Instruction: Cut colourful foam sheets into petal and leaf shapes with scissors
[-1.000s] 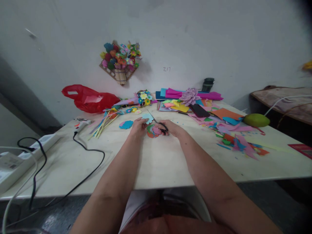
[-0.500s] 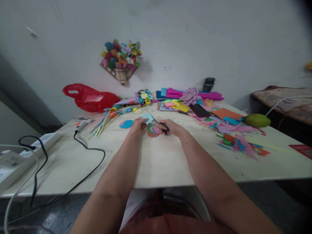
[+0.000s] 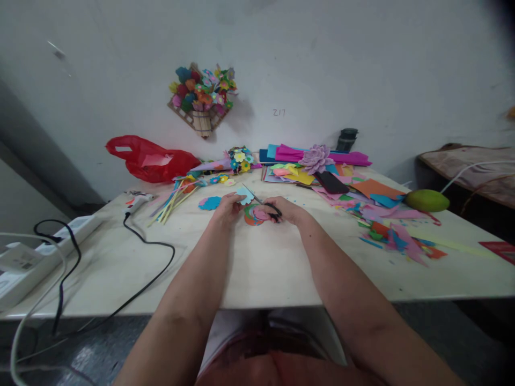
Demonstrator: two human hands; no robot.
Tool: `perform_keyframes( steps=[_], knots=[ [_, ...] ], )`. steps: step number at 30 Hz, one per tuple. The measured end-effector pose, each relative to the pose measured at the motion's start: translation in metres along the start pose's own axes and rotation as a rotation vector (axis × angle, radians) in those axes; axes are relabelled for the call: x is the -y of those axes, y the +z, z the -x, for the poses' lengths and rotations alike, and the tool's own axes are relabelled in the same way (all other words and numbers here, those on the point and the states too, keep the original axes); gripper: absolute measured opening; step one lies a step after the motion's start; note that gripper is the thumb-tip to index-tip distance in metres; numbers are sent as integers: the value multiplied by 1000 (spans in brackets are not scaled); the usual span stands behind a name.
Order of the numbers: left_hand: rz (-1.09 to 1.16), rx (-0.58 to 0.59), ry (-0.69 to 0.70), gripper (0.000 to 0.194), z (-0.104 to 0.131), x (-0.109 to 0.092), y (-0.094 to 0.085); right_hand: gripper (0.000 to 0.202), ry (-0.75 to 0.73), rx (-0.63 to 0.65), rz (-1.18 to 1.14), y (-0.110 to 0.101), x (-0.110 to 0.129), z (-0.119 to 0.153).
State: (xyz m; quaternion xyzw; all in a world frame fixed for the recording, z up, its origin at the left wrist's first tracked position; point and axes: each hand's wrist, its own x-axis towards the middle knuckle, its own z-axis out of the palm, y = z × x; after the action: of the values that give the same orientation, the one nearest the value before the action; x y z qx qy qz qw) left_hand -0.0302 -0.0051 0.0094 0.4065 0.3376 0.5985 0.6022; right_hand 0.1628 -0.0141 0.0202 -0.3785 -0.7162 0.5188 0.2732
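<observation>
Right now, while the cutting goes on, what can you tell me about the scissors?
The scissors have black handles, perhaps plastic, and thin, grey, metal-looking blades. The right hand grips the handles, its fingers partly hiding them. The blades slant away from the person and leftward, beside the scalloped light-blue piece in the left hand. Round coloured pieces lie on the near side of the scissors. Whether the blades are parted or touch the light-blue piece is too small to tell.

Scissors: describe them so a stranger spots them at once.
On the white table, near its middle, lie round orange, green and pink cutouts. Beside them, in the right grip, are the scissors, blades alongside the pale blue paper. Black handles and slim blades set them apart from the flat cutouts.
</observation>
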Motion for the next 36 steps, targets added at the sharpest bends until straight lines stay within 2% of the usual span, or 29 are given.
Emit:
perform_keyframes(
  steps=[8, 15, 36],
  knots=[
    [33, -16, -23, 17, 1, -1, 0, 23, 13, -3, 5, 0, 3, 2],
    [47, -9, -58, 17, 5, -3, 4, 28, -17, 19, 4, -1, 0, 2],
    [47, -8, -69, 19, 5, -2, 3, 27, -8, 1, 1, 0, 1, 2]
  ],
)
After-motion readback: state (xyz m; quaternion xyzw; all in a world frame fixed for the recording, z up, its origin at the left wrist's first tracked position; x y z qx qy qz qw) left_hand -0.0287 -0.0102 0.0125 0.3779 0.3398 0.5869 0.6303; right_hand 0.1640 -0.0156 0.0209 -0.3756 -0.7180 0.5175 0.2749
